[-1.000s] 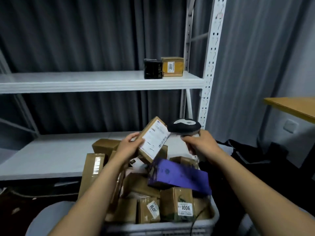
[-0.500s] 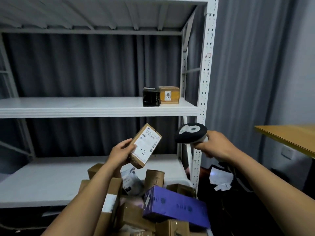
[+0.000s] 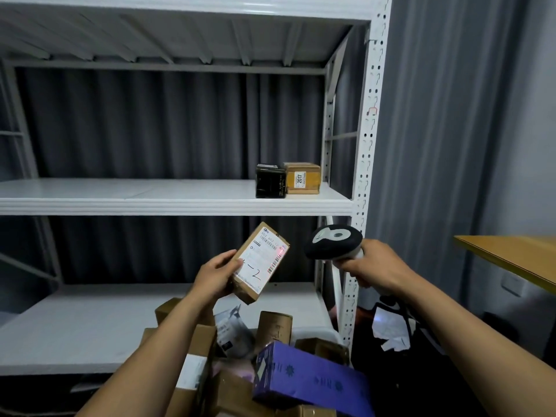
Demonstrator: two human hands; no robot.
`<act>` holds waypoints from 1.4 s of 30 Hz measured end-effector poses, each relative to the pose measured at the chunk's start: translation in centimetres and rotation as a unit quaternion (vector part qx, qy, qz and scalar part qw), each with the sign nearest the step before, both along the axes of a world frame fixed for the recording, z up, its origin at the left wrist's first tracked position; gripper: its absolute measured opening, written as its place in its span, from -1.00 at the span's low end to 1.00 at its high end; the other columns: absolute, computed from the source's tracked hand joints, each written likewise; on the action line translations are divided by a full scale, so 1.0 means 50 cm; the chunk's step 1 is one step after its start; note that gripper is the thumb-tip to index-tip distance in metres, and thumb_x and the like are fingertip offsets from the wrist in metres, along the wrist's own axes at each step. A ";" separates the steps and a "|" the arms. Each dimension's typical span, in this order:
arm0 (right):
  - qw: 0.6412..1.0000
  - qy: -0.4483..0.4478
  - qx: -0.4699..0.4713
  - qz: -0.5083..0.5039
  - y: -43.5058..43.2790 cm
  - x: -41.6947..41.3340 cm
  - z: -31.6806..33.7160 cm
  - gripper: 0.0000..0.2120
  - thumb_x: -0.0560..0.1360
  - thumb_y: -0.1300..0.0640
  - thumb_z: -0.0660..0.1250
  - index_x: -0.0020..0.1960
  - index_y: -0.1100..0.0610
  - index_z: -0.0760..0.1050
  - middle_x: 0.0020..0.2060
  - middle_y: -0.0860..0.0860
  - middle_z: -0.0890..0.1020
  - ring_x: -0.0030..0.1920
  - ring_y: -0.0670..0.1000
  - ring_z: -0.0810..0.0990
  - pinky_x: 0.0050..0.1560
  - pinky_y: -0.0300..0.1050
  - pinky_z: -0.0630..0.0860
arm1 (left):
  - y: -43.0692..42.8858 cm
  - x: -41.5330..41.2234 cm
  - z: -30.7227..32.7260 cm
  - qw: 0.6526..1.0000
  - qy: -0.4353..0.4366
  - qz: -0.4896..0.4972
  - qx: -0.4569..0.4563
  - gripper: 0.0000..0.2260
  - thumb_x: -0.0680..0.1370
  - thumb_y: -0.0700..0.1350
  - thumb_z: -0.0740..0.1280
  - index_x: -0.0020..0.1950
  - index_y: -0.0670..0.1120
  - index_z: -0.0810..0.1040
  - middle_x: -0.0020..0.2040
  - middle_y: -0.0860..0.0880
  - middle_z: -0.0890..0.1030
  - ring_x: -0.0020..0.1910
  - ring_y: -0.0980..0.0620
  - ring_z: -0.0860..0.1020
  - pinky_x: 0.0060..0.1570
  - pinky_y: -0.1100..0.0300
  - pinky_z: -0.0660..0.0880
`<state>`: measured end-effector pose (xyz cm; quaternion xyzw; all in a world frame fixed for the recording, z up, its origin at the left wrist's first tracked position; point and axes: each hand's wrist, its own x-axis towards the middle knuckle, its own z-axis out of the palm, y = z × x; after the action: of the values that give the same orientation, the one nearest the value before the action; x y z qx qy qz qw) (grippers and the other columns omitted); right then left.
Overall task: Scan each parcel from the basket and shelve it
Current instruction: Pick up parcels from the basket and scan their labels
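A: Nearest, 6 o'clock?
B: One heap of brown cardboard parcels (image 3: 275, 328) and a long purple carton (image 3: 310, 377), all unshelved. The basket is cut off below.
A: Centre?
B: The left hand (image 3: 215, 275) has its fingers curled round a small brown labelled parcel (image 3: 260, 263). At its 3 o'clock the right hand (image 3: 376, 266) is wrapped round a black-headed handheld scanner (image 3: 334, 240). There is a red glint on the barcode, so it is probably mid-scan.
A: Far, 12 o'clock?
B: On the white metal shelf (image 3: 150, 203) are a black box (image 3: 270, 182) and a brown box marked 2017 (image 3: 302, 179), both shelved. The label's fine print is illegible.

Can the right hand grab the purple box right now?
Probably not yet. The right hand is busy gripping the scanner, though the purple box lies on top, uncovered.
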<state>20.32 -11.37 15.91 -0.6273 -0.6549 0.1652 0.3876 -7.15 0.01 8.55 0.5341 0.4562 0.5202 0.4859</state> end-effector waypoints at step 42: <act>0.974 0.214 0.054 -0.057 0.582 -0.085 0.164 -0.93 0.46 0.19 0.40 -0.15 0.16 0.52 -0.38 0.11 0.55 -0.49 0.07 0.46 -0.45 -0.18 0.40 | 0.541 0.016 0.203 0.792 0.514 0.137 0.299 -0.46 0.54 -0.03 0.38 0.49 0.03 0.32 0.45 -0.04 0.32 0.45 -0.04 0.20 0.40 0.17 0.20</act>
<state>16.05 17.70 24.09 -0.5919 -0.5276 0.2374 0.5612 -6.33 27.05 18.70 0.7732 0.5290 0.3404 -0.0804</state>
